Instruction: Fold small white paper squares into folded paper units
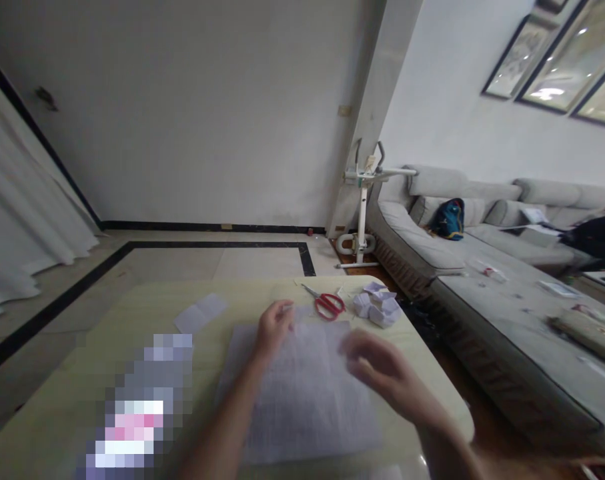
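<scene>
A large, pale, creased sheet of paper lies flat on the table in front of me. Over its far left edge, my left hand is closed with fingertips together. Something small and pale shows at those fingertips, too faint to name. My right hand hovers above the sheet's right side, smeared by motion, its fingers bent and nothing visible in them. Just beyond the sheet lie scissors with red handles, blades pointing away to the left. To their right is a folded white paper shape with several points.
A smaller creased paper rests at the far left of the pale yellow table. A pixelated patch covers something at near left. Beyond the table stand a white exercise machine and a grey sofa with a blue bag.
</scene>
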`<state>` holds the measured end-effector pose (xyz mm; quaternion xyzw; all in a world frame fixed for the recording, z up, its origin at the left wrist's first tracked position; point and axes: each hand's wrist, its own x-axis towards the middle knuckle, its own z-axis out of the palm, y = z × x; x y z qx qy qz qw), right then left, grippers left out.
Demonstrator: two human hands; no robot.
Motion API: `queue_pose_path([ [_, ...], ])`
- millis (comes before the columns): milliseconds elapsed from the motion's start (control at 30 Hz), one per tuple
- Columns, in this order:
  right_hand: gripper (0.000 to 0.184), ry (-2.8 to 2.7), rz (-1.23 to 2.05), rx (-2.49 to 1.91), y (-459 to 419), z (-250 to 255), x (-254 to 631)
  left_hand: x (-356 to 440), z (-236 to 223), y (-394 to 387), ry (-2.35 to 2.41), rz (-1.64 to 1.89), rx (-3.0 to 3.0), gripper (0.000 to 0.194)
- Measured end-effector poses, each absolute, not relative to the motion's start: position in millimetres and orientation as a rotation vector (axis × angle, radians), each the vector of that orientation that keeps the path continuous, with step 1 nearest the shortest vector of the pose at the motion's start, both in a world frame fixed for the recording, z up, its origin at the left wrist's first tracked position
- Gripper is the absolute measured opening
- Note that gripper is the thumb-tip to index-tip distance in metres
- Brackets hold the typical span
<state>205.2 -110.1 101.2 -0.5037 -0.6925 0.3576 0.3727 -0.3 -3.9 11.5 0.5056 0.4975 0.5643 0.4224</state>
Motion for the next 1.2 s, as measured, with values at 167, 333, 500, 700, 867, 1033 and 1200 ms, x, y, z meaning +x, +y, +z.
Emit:
queue_pose_path([
  [167,0.033,-1.841,0.618,-1.193,-35.2,61.0,156.1,3.5,6.2,-3.2,1.181,1.406,1.274,0.028],
  [333,0.029,-1.782,0.433,-1.26,-7.3,33.1,141.0,3.7,0.7,-2.1,1.165,1.422,1.276,0.028],
  [500,0.017,-1.74,0.5,-1.204,-5.5,24.9,141.7,-0.3,5.8,-3.3,1.206,1.446,1.271,0.03],
  [700,0.025,-1.72,0.555,-1.236,-10.4,13.0,140.9,0.4,9.5,-4.1,1.209,1.406,1.205,0.03],
  [867,0.031,-1.762,0.531,-1.185,-14.5,10.6,142.7,-0.5,8.2,-2.6,1.181,1.405,1.171,0.028],
  [1033,0.033,-1.755,0.537,-1.099,-15.8,11.0,140.6,-1.9,11.2,-2.7,1.171,1.443,1.198,0.027],
  [1200,0.025,-1.738,0.554,-1.112,-13.5,10.3,140.4,-2.3,4.9,-2.8,1.239,1.418,1.303,0.027],
])
